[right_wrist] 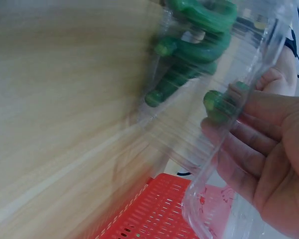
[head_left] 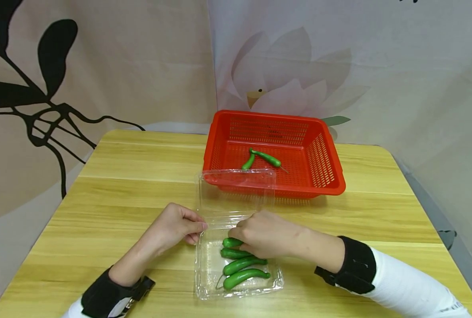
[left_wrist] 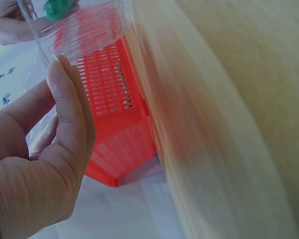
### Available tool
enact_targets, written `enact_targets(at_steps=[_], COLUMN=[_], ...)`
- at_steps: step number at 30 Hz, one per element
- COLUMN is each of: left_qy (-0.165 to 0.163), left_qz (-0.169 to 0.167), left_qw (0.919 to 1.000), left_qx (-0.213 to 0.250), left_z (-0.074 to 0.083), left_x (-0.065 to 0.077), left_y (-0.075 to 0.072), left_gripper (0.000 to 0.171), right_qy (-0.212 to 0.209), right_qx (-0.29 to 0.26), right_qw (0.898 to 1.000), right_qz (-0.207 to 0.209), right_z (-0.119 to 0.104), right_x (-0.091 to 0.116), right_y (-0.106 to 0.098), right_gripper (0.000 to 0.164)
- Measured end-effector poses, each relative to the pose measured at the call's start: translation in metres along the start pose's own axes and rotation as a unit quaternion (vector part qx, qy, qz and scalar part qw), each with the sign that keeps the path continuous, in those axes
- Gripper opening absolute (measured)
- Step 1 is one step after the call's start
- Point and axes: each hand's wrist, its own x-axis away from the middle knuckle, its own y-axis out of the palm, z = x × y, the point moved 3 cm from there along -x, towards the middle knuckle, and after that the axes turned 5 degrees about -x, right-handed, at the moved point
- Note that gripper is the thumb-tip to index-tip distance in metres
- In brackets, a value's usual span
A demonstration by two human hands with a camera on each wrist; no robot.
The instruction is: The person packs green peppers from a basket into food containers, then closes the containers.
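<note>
A clear plastic clamshell box (head_left: 212,282) lies on the table with its lid (head_left: 228,196) folded back. My left hand (head_left: 179,227) pinches the box's left side near the hinge, thumb against fingertips, as the left wrist view also shows. My right hand (head_left: 265,234) reaches into the box from the right and holds a green pepper (right_wrist: 218,106) between thumb and fingers. In the head view, that hand covers much of the held pepper. Below it, several green peppers (head_left: 241,278) lie side by side across the box, the lowest with a thin stem.
Behind the box stands a red plastic basket (head_left: 335,176) with slotted walls, holding two green peppers (head_left: 268,158). The open lid overlaps the basket's front rim in the head view. A printed cloth (head_left: 160,57) hangs behind the wooden table (head_left: 120,176).
</note>
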Motion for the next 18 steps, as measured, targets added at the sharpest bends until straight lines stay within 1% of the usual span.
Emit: enact_targets(at_steps=[3, 7, 18], left_qy=[0.000, 0.000, 0.007], left_qz=[-0.001, -0.001, -0.003], left_qw=[1.0000, 1.0000, 1.0000], left_qx=[-0.001, -0.002, -0.006], left_z=[0.000, 0.000, 0.000], left_x=[0.000, 0.000, 0.001], left_y=[0.000, 0.000, 0.000], left_gripper=[0.014, 0.015, 0.015], right_qy=[-0.001, -0.005, -0.016], right_qx=[0.018, 0.020, 0.062], right_qw=[1.000, 1.000, 0.998], right_qz=[-0.008, -0.007, 0.021], right_z=[0.000, -0.002, -0.003], right_x=[-0.001, -0.003, -0.004], right_y=[0.004, 0.008, 0.013], right_gripper=[0.013, 0.014, 0.014])
